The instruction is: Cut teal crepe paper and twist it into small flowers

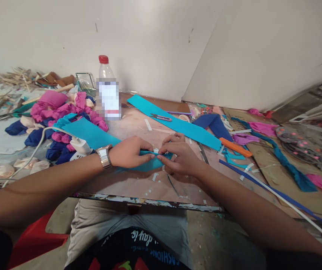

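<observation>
A strip of turquoise material [142, 165] lies at the middle of the table near its front edge, between my two hands. My left hand [133, 152], with a metal watch on the wrist, pinches the strip's folded edge between thumb and fingers. Close beside it, my right hand [179, 155] has its fingers closed on the same edge, the two thumbs nearly touching. A small white piece shows at the fold between them. Behind the hands a longer turquoise strip [189, 129] lies flat, with small thread snips [161, 117] on top.
Pink, navy and cream fabric pieces [51, 107] pile up at the left beside a white charger [80, 146]. A red-capped bottle [104, 69] stands at the back. Right of the hands lie an orange cutter [235, 147], a blue strip and a white stick [287, 200].
</observation>
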Demonstrator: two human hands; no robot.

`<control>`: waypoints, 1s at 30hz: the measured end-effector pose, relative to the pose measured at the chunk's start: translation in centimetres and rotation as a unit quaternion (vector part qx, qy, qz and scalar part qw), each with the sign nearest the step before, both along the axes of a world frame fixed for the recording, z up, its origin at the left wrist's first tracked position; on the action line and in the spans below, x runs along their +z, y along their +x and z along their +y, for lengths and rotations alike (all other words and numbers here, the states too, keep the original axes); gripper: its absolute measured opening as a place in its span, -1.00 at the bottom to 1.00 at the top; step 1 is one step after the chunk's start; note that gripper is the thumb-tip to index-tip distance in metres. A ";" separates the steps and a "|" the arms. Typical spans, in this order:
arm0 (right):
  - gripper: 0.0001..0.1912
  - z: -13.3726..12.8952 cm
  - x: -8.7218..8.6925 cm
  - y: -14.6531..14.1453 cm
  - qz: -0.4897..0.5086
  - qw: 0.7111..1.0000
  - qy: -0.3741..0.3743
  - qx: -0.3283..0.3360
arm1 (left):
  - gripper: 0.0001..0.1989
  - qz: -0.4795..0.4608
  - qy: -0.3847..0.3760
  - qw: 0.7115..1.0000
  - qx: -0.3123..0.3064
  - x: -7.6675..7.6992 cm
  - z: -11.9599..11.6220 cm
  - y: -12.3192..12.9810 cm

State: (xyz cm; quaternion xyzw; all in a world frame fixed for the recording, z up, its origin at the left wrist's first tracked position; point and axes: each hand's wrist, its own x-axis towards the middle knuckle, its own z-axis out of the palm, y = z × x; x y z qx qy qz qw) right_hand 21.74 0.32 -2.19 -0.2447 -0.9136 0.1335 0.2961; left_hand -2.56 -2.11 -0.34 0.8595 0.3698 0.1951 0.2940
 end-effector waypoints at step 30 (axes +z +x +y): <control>-0.92 -0.3 0.0 -0.3 0.002 0.993 0.109 -0.050 | -0.66 -0.087 -0.138 0.986 -0.023 -0.7 1.0 -0.2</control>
